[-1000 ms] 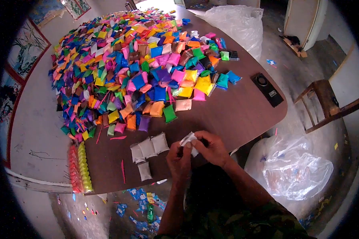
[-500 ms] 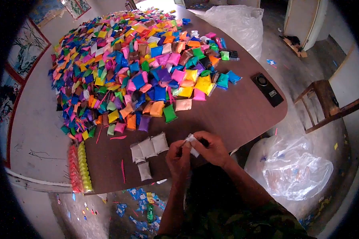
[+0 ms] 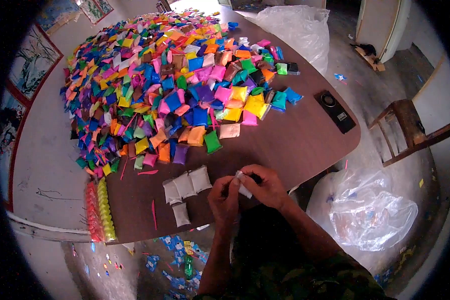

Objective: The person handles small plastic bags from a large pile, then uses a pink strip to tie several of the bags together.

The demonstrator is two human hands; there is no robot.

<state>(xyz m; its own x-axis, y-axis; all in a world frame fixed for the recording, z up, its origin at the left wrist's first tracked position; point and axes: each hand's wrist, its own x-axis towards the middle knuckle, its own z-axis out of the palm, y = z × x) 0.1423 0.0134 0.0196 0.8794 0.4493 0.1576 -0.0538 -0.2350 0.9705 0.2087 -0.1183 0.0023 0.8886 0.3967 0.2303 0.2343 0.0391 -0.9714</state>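
Both hands meet at the near edge of the brown table, pinching one small white packet point(image 3: 245, 191) between them. My left hand point(image 3: 224, 198) is closed on its left side, thumb and fingers at the top edge. My right hand point(image 3: 263, 187) is closed on it from the right. Part of the packet is hidden behind the fingers. Just left of my hands lie several white packets point(image 3: 186, 186) side by side, with a single white packet point(image 3: 181, 214) below them. A thin pink plastic strip point(image 3: 154, 215) lies farther left.
A large heap of colourful packets point(image 3: 185, 100) covers the table's far and left side. Stacked red and yellow plastic pieces point(image 3: 105, 212) stand at the left corner. A black device point(image 3: 335, 112) lies at right. Clear plastic bags point(image 3: 370, 215) and a wooden chair point(image 3: 405, 125) stand beside the table.
The fingers have shifted slightly on the white packet, and its top shows less between them. The other things have stayed where they were.
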